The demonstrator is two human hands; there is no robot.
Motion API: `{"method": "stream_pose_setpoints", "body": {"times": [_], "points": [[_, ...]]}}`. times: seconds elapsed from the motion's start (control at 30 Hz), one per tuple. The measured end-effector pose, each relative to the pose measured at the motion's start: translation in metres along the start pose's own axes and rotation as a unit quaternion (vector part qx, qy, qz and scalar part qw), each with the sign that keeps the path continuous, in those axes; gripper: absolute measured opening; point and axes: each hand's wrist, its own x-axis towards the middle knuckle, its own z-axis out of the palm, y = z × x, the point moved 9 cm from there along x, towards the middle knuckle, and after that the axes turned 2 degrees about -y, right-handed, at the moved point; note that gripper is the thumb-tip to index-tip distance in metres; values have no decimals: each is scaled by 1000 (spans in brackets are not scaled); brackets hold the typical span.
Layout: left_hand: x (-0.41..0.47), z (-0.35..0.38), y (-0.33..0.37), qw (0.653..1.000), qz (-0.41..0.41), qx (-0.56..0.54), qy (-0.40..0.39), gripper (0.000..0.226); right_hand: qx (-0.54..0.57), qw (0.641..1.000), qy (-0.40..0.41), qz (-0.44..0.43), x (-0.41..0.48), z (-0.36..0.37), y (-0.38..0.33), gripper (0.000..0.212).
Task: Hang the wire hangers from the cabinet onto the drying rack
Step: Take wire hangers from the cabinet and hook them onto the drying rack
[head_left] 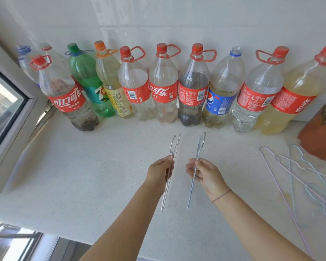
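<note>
Both hands are up over the white desk (pixel 102 176). The left hand (pixel 158 175) pinches one wire hanger (pixel 164 198) edge-on with its hook pointing to 12 o'clock, and the right hand (pixel 207 176) grips a second hanger (pixel 190 194) just beside it. Loose hangers (pixel 307 183) lie on the desk at 3 o'clock, near a terracotta pot (pixel 320 140). Bottles (pixel 164 87) line the wall at 12.

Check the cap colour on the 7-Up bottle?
The 7-Up bottle cap is green. The head view shows it clearly.
</note>
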Motion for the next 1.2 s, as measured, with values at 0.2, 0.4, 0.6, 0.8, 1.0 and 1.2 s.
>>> {"method": "stream_pose_setpoints", "body": {"times": [0.2, 0.4, 0.6, 0.8, 1.0, 1.2], "points": [[-40, -11, 6, 996, 11, -69, 53, 6, -18, 998, -60, -7, -20, 6, -19, 24], [-103, -13, 9, 987, 70, -109, 95, 7, -45, 985, -167, -22, -61, 24, -48, 23], [-193, -9, 9, 974, 136, -116, 143, 8, -141, 944, -290, -67, -124, 40, -90, 24], [-305, -22, 30, 943, 213, -161, 198, 13, -187, 889, -405, -107, -202, 81, -134, 26], [-431, -47, 69, 911, 307, -140, 236, 23, -173, 836, -507, -124, -293, 151, -164, 21], [-543, -76, 101, 874, 384, -132, 267, 16, -143, 772, -610, -107, -393, 219, -177, 23]]}}
